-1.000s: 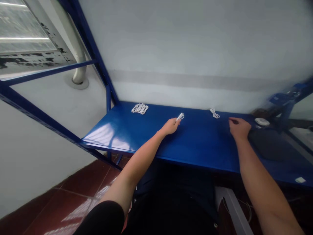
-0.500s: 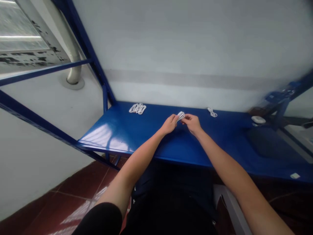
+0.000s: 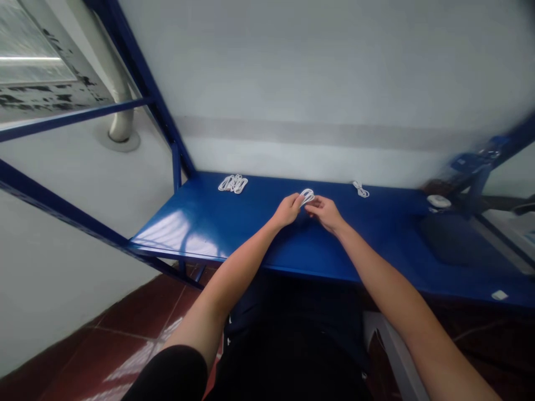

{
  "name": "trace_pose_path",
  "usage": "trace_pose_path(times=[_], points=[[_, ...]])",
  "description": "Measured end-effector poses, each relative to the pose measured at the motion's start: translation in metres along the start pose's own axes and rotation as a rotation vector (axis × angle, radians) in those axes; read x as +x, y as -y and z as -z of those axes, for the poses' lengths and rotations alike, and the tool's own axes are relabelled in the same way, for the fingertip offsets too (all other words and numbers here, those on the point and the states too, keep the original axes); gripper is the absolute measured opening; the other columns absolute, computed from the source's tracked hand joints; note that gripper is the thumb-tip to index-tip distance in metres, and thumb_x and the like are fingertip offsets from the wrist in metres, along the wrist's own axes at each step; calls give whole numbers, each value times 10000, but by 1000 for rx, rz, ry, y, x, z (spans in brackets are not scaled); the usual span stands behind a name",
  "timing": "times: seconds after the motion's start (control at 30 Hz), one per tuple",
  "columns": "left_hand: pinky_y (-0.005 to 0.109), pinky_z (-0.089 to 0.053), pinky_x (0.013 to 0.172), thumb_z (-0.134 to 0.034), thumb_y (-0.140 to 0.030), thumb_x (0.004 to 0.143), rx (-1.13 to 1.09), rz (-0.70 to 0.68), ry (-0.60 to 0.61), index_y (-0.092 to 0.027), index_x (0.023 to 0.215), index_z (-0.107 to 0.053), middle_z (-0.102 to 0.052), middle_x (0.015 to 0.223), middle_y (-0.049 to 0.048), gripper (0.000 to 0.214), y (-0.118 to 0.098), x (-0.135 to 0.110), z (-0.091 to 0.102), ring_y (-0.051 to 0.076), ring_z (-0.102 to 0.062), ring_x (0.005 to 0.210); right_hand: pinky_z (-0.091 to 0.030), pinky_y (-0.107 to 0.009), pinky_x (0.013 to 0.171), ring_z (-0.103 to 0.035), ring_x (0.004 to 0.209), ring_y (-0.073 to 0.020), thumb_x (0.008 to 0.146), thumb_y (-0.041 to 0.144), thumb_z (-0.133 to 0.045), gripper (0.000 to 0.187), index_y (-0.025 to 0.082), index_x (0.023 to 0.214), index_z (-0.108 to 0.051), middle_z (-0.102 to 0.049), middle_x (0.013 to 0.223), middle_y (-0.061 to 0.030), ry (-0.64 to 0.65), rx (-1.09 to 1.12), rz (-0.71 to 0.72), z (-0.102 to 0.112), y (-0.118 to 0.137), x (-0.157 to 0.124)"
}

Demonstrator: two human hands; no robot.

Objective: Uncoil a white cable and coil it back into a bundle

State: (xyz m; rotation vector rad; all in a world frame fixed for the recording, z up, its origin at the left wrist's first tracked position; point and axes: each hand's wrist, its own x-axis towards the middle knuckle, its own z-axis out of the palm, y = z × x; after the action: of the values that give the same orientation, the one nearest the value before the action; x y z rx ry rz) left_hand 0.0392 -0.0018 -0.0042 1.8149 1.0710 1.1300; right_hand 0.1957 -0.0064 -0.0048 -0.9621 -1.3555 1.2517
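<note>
A white cable (image 3: 308,196), coiled into loops, is held above the blue table (image 3: 251,223). My left hand (image 3: 288,209) is closed around its near end, with the loops sticking out past the thumb. At its right side my right hand (image 3: 325,211) has fingers curled together against the cable; what exactly the fingertips pinch is too small to make out. Several coiled white cables (image 3: 233,183) lie side by side at the back left of the table. Another bundled white cable (image 3: 360,189) lies at the back right.
A round white object (image 3: 438,202) sits farther right, near a blurred clear bottle (image 3: 491,153). A small white piece (image 3: 499,295) lies near the front right edge. Blue frame posts (image 3: 175,161) rise at the left, and a pale wall (image 3: 313,83) stands behind.
The cable loops look more spread open between my hands. My right fingers have shifted slightly down along the cable. The whole view has moved a little.
</note>
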Motion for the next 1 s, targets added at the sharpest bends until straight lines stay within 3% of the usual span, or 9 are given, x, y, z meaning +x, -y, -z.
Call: trace_pose_path(times=[0.13,0.23,0.43,0.53,0.7,0.83,0.9,1.0], points=[[247,-352,607,-369,-403,969,98,-19,-51,-198,677,-414,-469,599,-28,359,2,1,0,114,-436,599,-442,-253,513,-575,569,-135,605,348,-768,257,184,726,-613,-629,617,10,-77,-58,-16,-5,-4,-2],[252,-342,622,-372,-393,970,166,-37,-68,-200,666,-406,-472,614,-28,361,6,2,0,119,-432,618,-452,-274,533,-560,538,-136,644,350,-724,206,187,654,-599,-615,589,7,-110,-249,65,-5,-3,-4],[254,-314,613,-372,-382,982,316,-35,-56,-190,661,-439,-498,641,-19,380,11,3,2,121,-431,622,-481,-300,626,-617,631,-173,712,298,-645,127,178,694,-684,-697,689,-29,57,-505,156,2,-1,-6],[255,-304,610,-377,-381,986,393,-26,-26,-187,681,-477,-522,653,-10,374,11,2,4,127,-433,617,-485,-296,647,-624,659,-174,720,270,-636,106,179,712,-690,-704,716,-30,57,-519,163,3,-4,-6],[251,-312,603,-410,-387,982,372,15,-56,-189,889,-560,-538,662,-14,266,5,-2,4,138,-477,610,-459,-258,538,-572,564,-136,690,232,-677,61,173,698,-660,-661,638,-17,-111,-330,-62,-2,-10,-2],[236,-341,581,-457,-392,971,206,68,-119,-171,1128,-504,-511,617,-48,275,3,-2,-1,124,-494,563,-441,-222,508,-554,554,-105,650,193,-735,88,170,689,-659,-644,630,-10,-238,-37,-221,-4,-7,1],[228,-355,571,-474,-385,964,111,81,-81,-157,1106,-499,-497,603,-57,270,4,-1,-4,109,-480,543,-434,-208,506,-548,554,-93,623,183,-765,124,172,682,-657,-634,617,1,-202,109,-270,-3,-4,1],[215,-357,538,-498,-396,951,-35,91,60,-159,1022,-502,-477,585,-68,247,6,0,-8,88,-447,506,-420,-197,503,-533,541,-81,563,162,-802,179,167,676,-663,-615,584,19,-51,218,-310,0,-2,-1]])
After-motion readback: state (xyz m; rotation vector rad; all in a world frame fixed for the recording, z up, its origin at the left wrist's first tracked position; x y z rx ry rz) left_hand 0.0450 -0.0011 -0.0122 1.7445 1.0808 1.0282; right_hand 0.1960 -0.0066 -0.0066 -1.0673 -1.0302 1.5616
